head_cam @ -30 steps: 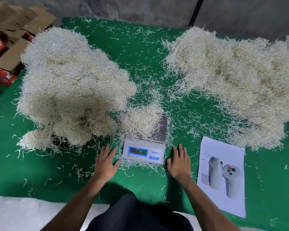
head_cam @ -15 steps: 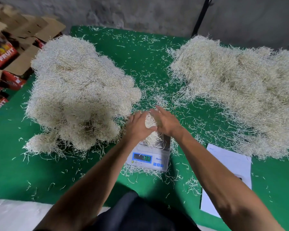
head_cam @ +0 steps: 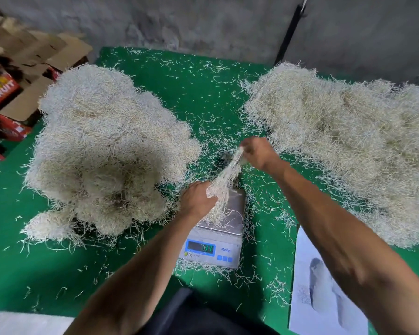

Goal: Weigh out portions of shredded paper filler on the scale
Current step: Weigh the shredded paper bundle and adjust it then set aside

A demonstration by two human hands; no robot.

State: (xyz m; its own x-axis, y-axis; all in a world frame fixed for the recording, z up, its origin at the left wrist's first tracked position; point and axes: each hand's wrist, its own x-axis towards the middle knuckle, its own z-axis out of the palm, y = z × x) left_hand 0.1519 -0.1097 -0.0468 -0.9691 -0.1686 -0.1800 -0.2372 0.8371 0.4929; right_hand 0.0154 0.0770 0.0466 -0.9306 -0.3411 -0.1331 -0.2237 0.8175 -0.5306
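A small digital scale (head_cam: 230, 240) with a steel platter and lit display sits on the green table, front centre. A clump of pale shredded paper (head_cam: 224, 182) stretches between my two hands above the platter. My left hand (head_cam: 197, 199) grips its lower end just over the scale's left side. My right hand (head_cam: 258, 152) pinches the upper end, raised and further back. Some shreds still rest on the platter. A tall heap of shredded paper (head_cam: 102, 146) lies to the left and a wide heap (head_cam: 344, 141) to the right.
Loose shreds litter the green table (head_cam: 58, 274). A printed paper sheet (head_cam: 322, 293) lies at the front right, partly under my right forearm. Cardboard boxes (head_cam: 12, 88) stand off the table's left edge. A grey wall and a black pole (head_cam: 288, 32) are behind.
My hands left the table beside the scale, closed on the portion on the platter, and now pull it apart, the right hand lifting up and back.
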